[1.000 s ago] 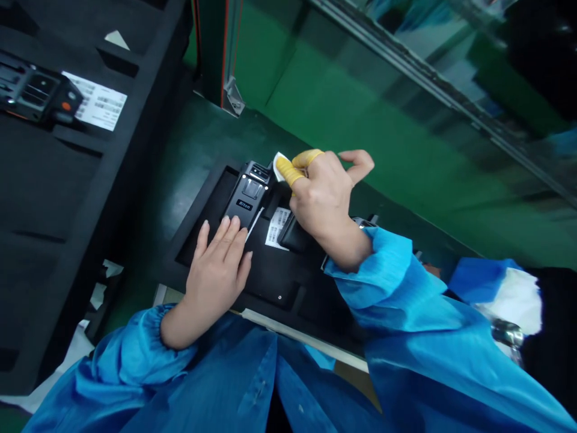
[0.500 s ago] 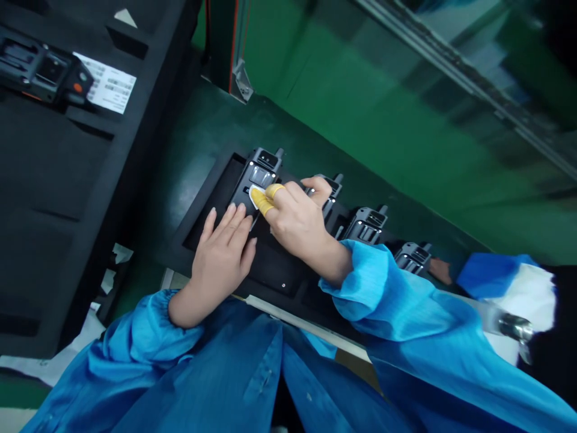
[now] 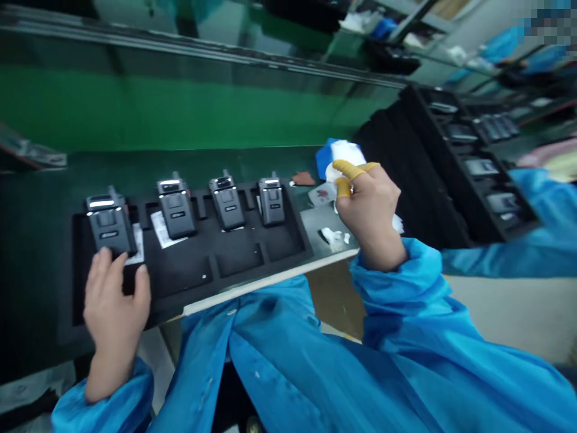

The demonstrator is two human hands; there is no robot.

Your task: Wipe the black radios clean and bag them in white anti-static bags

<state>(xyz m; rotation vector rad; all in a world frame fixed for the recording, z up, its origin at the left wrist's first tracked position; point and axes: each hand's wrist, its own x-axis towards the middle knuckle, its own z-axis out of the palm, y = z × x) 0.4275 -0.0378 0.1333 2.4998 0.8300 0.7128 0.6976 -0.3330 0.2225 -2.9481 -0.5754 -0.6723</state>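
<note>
My left hand [image 3: 115,304] rests with spread fingers at the lower end of the leftmost dark handheld radio [image 3: 108,225], touching it. That radio lies in a black foam tray [image 3: 178,276], in a row with three more radios [image 3: 175,213]. White printed papers [image 3: 162,231] stick out beneath some of them. To the right of the tray, my right hand [image 3: 369,207] is raised, wearing yellow finger covers. Its fingers are bent together in front of a white and blue bundle [image 3: 345,153]; whatever they grip is too unclear to name.
Brown scrap [image 3: 303,178] and crumpled white bits [image 3: 334,237] lie right of the tray. Farther right, black foam trays [image 3: 419,162] are stacked, the outer one bearing devices. A blue sleeve [image 3: 491,261] of another person is at the right. A green partition [image 3: 180,108] stands behind.
My right hand has moved from the leftmost radio to the white and blue bundle on the right. My left hand has slid to that radio's lower end, fingers wider apart. The view has turned right.
</note>
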